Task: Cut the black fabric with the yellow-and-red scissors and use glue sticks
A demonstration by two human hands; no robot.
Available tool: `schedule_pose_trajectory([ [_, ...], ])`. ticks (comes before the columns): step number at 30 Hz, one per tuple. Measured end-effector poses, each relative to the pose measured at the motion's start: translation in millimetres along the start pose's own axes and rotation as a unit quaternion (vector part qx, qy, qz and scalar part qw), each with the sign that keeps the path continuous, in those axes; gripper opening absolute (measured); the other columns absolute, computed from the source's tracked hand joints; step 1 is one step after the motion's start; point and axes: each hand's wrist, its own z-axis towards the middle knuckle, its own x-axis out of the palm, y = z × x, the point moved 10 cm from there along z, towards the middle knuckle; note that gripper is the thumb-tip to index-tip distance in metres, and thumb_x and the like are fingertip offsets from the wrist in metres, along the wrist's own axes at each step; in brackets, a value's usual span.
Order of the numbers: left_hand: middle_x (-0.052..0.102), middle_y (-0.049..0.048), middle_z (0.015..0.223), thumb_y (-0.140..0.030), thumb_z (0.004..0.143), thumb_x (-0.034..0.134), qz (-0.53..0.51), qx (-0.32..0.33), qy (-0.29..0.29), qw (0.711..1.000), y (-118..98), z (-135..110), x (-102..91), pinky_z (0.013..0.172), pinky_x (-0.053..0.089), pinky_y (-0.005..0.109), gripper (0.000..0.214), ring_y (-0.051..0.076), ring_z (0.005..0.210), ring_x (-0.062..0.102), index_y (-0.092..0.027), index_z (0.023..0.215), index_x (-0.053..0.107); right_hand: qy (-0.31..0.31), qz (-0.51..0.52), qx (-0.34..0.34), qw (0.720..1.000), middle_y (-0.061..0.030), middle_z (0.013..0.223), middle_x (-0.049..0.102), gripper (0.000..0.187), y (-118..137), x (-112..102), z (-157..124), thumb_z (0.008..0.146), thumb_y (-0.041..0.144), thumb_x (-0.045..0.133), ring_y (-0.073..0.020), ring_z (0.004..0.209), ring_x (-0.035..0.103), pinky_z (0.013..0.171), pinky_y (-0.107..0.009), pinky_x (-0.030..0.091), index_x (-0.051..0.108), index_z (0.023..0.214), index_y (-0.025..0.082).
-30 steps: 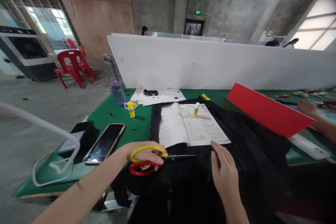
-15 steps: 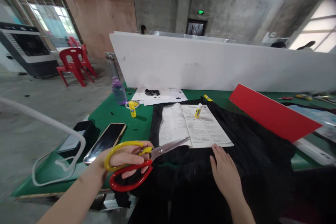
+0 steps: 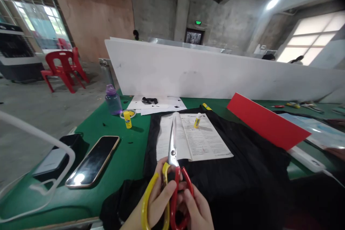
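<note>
A pair of scissors (image 3: 173, 151) with one yellow and one red handle points away from me, its blades together over the open book (image 3: 207, 140). My left hand (image 3: 159, 197) is closed around the yellow handle. Fingers of my right hand (image 3: 195, 205) grip the red handle. Beneath the book lies black cloth (image 3: 248, 161), which spreads towards me and to the right. An upright glue stick (image 3: 197, 120) with a white cap stands on the right-hand page.
Left of the book are a phone (image 3: 93, 161), a yellow glue stick (image 3: 127, 119), a tape roll (image 3: 132, 113) and a purple bottle (image 3: 113, 100). A red board (image 3: 266, 124) leans at the right. A white panel (image 3: 188, 70) runs along the table's back.
The scissors have swung from pointing right to pointing forward. My right hand has left the book's lower edge and come onto the red handle. The view has shifted slightly.
</note>
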Motion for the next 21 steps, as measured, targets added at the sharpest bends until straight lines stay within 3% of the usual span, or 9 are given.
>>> schedule_pose_trajectory([
  [2, 0.044, 0.011, 0.135, -0.051, 0.088, 0.049, 0.05, 0.029, 0.053, 0.997, -8.9, 0.4, 8.7, 0.106, 0.036, 0.039, 0.065, 0.027, 0.129, 0.039, -0.028, 0.142, 0.022, -0.027, 0.052, 0.046, 0.997, -0.008, 0.073, 0.069, 0.046, -6.6, -10.5, 5.5, 0.074, 0.055, 0.066, -0.0185, 0.062, 0.065, 0.058, -0.03, 0.055, 0.067, 0.095, 0.014],
  [4, 0.038, 0.0118, 0.141, -0.048, 0.087, 0.053, 0.095, 0.084, 0.116, 0.985, -31.7, 0.3, 19.9, 0.109, 0.031, 0.041, 0.069, 0.029, 0.132, 0.032, -0.026, 0.144, 0.022, -0.05, 0.069, 0.053, 0.995, -0.0066, 0.068, 0.068, 0.047, -0.9, -23.4, 11.2, 0.071, 0.056, 0.069, -0.016, 0.056, 0.063, 0.051, -0.026, 0.052, 0.067, 0.093, 0.015],
  [6, 0.033, 0.0114, 0.144, -0.045, 0.084, 0.059, 0.138, 0.13, 0.17, 0.967, -57.5, 0.1, 28.2, 0.111, 0.028, 0.042, 0.071, 0.029, 0.133, 0.03, -0.025, 0.143, 0.027, -0.065, 0.066, 0.049, 0.995, -0.0041, 0.061, 0.065, 0.045, 9.5, -37.1, 16.3, 0.071, 0.055, 0.07, -0.0136, 0.048, 0.059, 0.043, -0.023, 0.048, 0.067, 0.091, 0.015],
  [9, 0.029, 0.0079, 0.147, -0.043, 0.086, 0.057, 0.224, 0.125, 0.207, 0.944, -77.1, 7.1, 24.0, 0.113, 0.025, 0.04, 0.061, 0.026, 0.135, 0.03, -0.029, 0.141, 0.034, -0.118, 0.067, 0.005, 0.991, -0.0037, 0.064, 0.066, 0.041, 35.1, -72.5, 24.9, 0.069, 0.05, 0.073, -0.0135, 0.047, 0.059, 0.041, -0.022, 0.047, 0.065, 0.09, 0.016],
  [13, 0.025, 0.0074, 0.151, -0.047, 0.091, 0.042, 0.339, 0.07, 0.12, 0.93, -67.9, 42.1, -28.2, 0.114, 0.019, 0.044, 0.054, 0.025, 0.137, 0.026, -0.027, 0.141, 0.034, -0.224, 0.076, -0.103, 0.966, -0.0055, 0.077, 0.07, 0.041, 84.5, -145.9, 45.7, 0.068, 0.047, 0.075, -0.017, 0.058, 0.065, 0.046, -0.024, 0.051, 0.064, 0.095, 0.017],
  [17, 0.017, 0.0141, 0.154, -0.053, 0.091, 0.034, 0.471, 0.006, 0.008, 0.882, -35.7, 93.9, -86.5, 0.111, 0.025, 0.045, 0.064, 0.029, 0.139, 0.022, -0.014, 0.142, 0.031, -0.252, 0.041, -0.206, 0.945, -0.0067, 0.087, 0.07, 0.036, 138.6, -207.6, 90.4, 0.07, 0.041, 0.074, -0.0156, 0.064, 0.066, 0.053, -0.024, 0.054, 0.066, 0.096, 0.017],
  [19, 0.019, 0.0195, 0.153, -0.052, 0.091, 0.03, 0.532, -0.019, -0.036, 0.846, -21.9, 121.1, -102.9, 0.11, 0.027, 0.044, 0.068, 0.031, 0.141, 0.017, -0.006, 0.141, 0.029, -0.245, 0.02, -0.228, 0.942, -0.0066, 0.083, 0.069, 0.036, 157.6, -229.1, 121.5, 0.07, 0.041, 0.073, -0.014, 0.059, 0.065, 0.05, -0.022, 0.052, 0.066, 0.096, 0.016],
  [21, 0.021, 0.0242, 0.151, -0.049, 0.092, 0.029, 0.594, -0.023, -0.052, 0.802, -12.7, 147.6, -104.1, 0.111, 0.023, 0.043, 0.071, 0.033, 0.141, 0.014, 0.003, 0.141, 0.027, -0.216, 0.009, -0.225, 0.95, -0.0057, 0.078, 0.069, 0.036, 167.7, -241.3, 157.4, 0.071, 0.04, 0.072, -0.0124, 0.055, 0.062, 0.048, -0.022, 0.05, 0.066, 0.096, 0.015],
])
